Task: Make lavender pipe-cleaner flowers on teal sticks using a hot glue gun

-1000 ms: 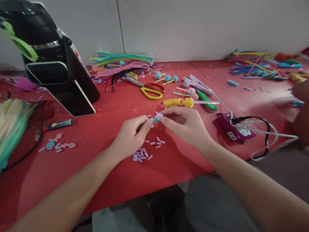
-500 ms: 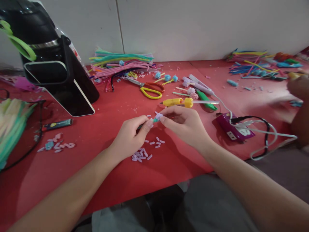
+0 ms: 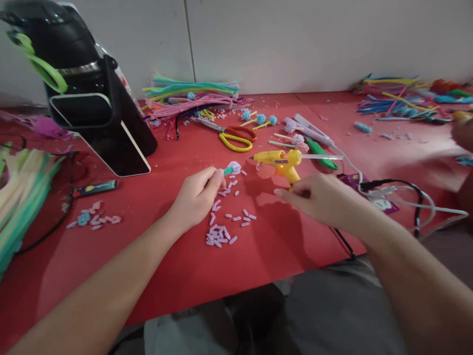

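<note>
My left hand (image 3: pixel 195 196) pinches a small craft flower (image 3: pixel 232 169), a green pipe-cleaner stem with a lilac tuft at its tip, and holds it just above the red table (image 3: pixel 177 276). My right hand (image 3: pixel 321 199) is closed round the handle of a yellow glue gun (image 3: pixel 278 159), which stands upright with its nozzle pointing left toward the flower. A gap remains between nozzle and tuft. Several short lilac pipe-cleaner pieces (image 3: pixel 226 222) lie scattered below both hands.
Yellow-handled scissors (image 3: pixel 232 136), bundled pipe cleaners (image 3: pixel 192 94) and finished small flowers (image 3: pixel 258 119) lie behind. A black device (image 3: pixel 84 98) stands at the left. A purple power strip with cables (image 3: pixel 384 197) sits right. Another person's hand (image 3: pixel 463 133) shows at the right edge.
My right hand let go of the flower, moved right and took hold of the glue gun, standing it upright. My left hand kept the flower and shifted slightly up.
</note>
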Action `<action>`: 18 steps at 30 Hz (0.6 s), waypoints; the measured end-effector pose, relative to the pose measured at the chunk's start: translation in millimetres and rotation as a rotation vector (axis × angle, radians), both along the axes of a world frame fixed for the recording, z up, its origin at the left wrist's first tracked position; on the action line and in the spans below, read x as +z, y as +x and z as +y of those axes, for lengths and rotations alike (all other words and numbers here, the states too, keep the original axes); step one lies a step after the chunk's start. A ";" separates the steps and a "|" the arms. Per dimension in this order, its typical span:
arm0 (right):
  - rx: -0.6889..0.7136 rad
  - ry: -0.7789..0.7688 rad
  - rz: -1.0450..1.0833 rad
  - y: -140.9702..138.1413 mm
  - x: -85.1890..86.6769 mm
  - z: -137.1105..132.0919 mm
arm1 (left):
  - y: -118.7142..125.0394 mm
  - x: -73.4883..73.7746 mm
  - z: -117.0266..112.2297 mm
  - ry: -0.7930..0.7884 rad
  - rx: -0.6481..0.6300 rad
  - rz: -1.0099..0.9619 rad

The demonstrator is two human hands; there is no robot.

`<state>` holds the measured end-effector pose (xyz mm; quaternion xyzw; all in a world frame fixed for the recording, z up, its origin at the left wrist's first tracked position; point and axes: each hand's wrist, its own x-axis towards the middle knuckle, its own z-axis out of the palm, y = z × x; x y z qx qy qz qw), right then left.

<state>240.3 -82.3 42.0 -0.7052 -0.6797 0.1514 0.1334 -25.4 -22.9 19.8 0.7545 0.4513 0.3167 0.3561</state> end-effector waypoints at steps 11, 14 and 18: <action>-0.071 0.161 0.477 4.2 -42.7 45.9 | -7.8 -6.8 18.3 0.086 -0.007 0.088; -0.070 0.104 0.686 -6.4 -47.3 46.3 | -9.8 -8.6 21.8 0.105 0.005 0.095; -0.075 0.013 0.834 -13.3 -48.0 40.3 | -11.0 -9.0 23.3 0.112 0.000 0.111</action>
